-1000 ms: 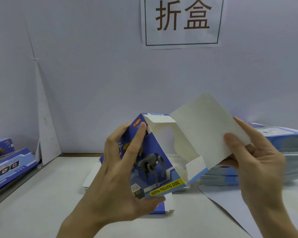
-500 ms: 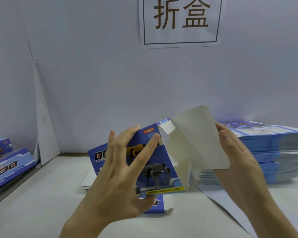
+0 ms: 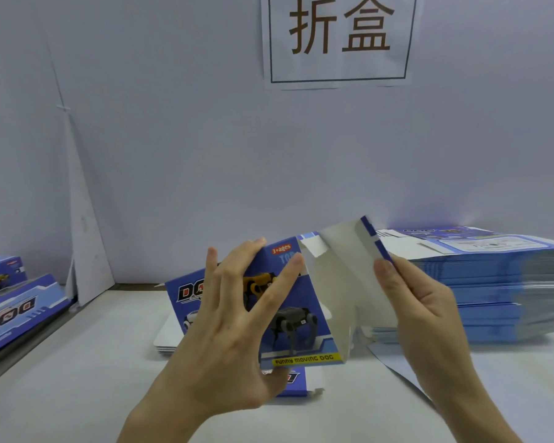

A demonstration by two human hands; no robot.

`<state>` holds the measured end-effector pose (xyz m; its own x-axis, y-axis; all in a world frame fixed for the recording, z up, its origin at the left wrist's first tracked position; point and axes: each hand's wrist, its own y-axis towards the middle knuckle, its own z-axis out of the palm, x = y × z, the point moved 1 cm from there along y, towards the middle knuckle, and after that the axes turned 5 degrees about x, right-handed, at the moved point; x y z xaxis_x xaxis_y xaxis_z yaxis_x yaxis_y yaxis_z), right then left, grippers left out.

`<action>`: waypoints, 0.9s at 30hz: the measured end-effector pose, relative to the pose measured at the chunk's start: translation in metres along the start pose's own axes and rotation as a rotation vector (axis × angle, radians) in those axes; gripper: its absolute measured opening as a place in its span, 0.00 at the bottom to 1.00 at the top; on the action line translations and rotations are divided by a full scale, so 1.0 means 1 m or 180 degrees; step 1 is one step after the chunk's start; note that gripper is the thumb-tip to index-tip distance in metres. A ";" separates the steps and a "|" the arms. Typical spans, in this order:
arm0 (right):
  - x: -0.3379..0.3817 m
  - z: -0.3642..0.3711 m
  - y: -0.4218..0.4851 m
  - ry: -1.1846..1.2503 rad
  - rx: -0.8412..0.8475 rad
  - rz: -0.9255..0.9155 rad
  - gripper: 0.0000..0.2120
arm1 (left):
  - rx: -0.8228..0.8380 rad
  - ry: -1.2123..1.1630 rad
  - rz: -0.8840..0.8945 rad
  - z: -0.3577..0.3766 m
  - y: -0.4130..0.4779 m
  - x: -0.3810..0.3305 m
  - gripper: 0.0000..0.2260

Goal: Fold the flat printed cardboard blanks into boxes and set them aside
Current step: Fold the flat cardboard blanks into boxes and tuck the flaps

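I hold a blue printed box blank (image 3: 296,327) with robot dog pictures above the table, partly opened into a box. My left hand (image 3: 234,327) grips its printed front face, fingers spread on top and thumb under the lower edge. My right hand (image 3: 419,311) pinches the large white flap (image 3: 343,276) at its blue edge and holds it bent toward the box's open end. A tall stack of flat blue blanks (image 3: 493,282) lies at the right, behind my right hand.
Folded blue boxes (image 3: 10,302) lie at the far left edge. Another blank (image 3: 293,383) and white sheets (image 3: 168,337) lie flat under the held box. A white wall with a paper sign (image 3: 338,36) closes the back. A grey sheet (image 3: 394,366) lies at the right.
The white flap has swung from upright and open down toward the box's end. The box has turned its printed face toward me and sunk lower. My right hand followed the flap.
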<state>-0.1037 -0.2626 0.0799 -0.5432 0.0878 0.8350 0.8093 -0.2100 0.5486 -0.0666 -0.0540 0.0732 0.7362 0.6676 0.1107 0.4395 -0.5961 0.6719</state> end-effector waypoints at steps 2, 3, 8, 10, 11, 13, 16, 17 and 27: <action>-0.001 -0.002 0.001 0.0018 -0.0107 -0.0019 0.11 | 0.0015 -0.0014 -0.0033 -0.002 -0.001 0.005 0.55; -0.001 -0.003 0.001 0.0025 -0.0074 0.0015 0.12 | 0.0031 -0.0014 -0.0054 -0.002 -0.001 0.006 0.55; -0.002 0.002 -0.002 0.0197 0.0632 0.0233 0.14 | 0.0061 -0.0006 -0.0100 -0.001 0.000 0.005 0.51; -0.004 0.012 -0.006 0.0127 0.0718 0.0228 0.13 | 0.0073 0.0017 -0.0093 0.001 0.000 0.004 0.52; -0.006 0.018 -0.009 0.0065 0.0784 0.0195 0.12 | 0.0071 0.0025 -0.0078 0.002 0.000 0.003 0.52; -0.011 0.029 -0.014 -0.0044 0.0936 0.0125 0.16 | 0.0027 0.0016 -0.0049 0.004 0.000 -0.001 0.51; -0.015 0.037 -0.017 -0.0079 0.0876 0.0059 0.21 | -0.0007 -0.0062 -0.0039 0.004 0.001 -0.002 0.50; -0.014 0.037 -0.016 -0.0135 0.0830 0.0000 0.21 | -0.0002 -0.0085 -0.0042 0.003 0.001 -0.001 0.50; -0.015 0.039 -0.018 -0.0470 0.0677 -0.0014 0.21 | -0.0138 -0.0095 -0.0081 0.006 -0.001 -0.003 0.50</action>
<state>-0.1011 -0.2225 0.0592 -0.5209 0.2327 0.8213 0.8443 -0.0011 0.5358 -0.0663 -0.0582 0.0682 0.7405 0.6682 0.0717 0.4360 -0.5588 0.7055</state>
